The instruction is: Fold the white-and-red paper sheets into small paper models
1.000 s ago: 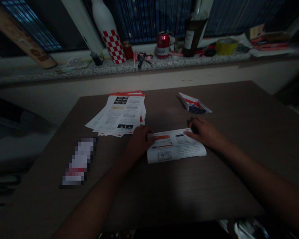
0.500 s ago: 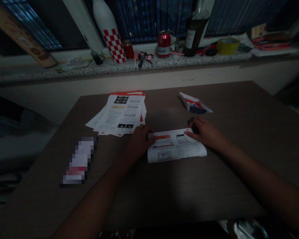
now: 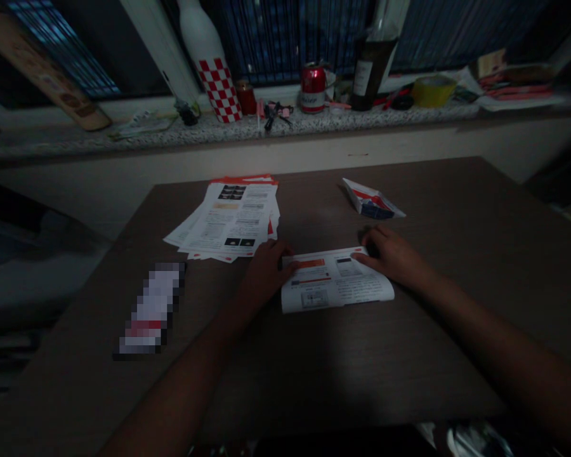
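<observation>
A folded white leaflet with orange bands [image 3: 335,280] lies on the dark wood-grain table [image 3: 385,374], curved up slightly. My left hand [image 3: 268,274] grips its left end, and my right hand [image 3: 393,257] presses on its upper right corner. Left of it, close to my left hand, lies a loose stack of printed leaflets [image 3: 231,219] with red edges. A crumpled red, white and blue paper packet [image 3: 372,203] sits above my right hand, apart from it.
A pixelated, blurred object [image 3: 152,308] lies at the table's left. Beyond the table's far edge, a granite windowsill [image 3: 209,130] holds a checkered white bottle [image 3: 212,70], a red can [image 3: 313,89], a dark bottle [image 3: 371,73] and a yellow tape roll [image 3: 434,91].
</observation>
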### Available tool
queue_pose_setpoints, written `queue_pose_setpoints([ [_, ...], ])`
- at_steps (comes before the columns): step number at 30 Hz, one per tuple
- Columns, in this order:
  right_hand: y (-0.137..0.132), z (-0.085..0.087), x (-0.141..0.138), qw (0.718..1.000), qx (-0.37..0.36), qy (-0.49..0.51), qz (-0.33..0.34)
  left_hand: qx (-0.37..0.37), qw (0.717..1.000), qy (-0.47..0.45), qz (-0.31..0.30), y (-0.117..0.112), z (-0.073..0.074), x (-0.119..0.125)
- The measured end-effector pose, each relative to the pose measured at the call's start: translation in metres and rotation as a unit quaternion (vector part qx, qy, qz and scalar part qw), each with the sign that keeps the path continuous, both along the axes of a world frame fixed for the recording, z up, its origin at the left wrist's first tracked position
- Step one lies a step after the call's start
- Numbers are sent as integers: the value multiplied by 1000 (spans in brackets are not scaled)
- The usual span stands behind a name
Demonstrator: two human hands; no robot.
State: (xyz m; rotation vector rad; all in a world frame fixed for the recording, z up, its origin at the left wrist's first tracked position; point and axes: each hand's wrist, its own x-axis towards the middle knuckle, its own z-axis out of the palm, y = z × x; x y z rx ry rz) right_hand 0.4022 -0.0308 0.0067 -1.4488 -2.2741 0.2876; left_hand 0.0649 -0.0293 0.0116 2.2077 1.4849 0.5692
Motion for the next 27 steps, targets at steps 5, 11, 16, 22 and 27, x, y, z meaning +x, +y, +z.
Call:
queue_pose_setpoints([
  [5,0,-1,0,1000,-2,-7,-7,0,1000,-6,-5,-1,2,0],
  [11,1,-2,0,1000,-3,-1,-4,-1,1000,-10,-2,0,1,0],
  [16,2,-3,1,1000,-8,-7,-6,-4,1000,-10,-3,0,0,0],
  [22,1,-2,0,1000,5,-6,-4,-6,1000,-9,1,-1,2,1],
  [27,2,-3,0,1000,3,-7,-4,-12,1000,-5,4,-1,3,1],
])
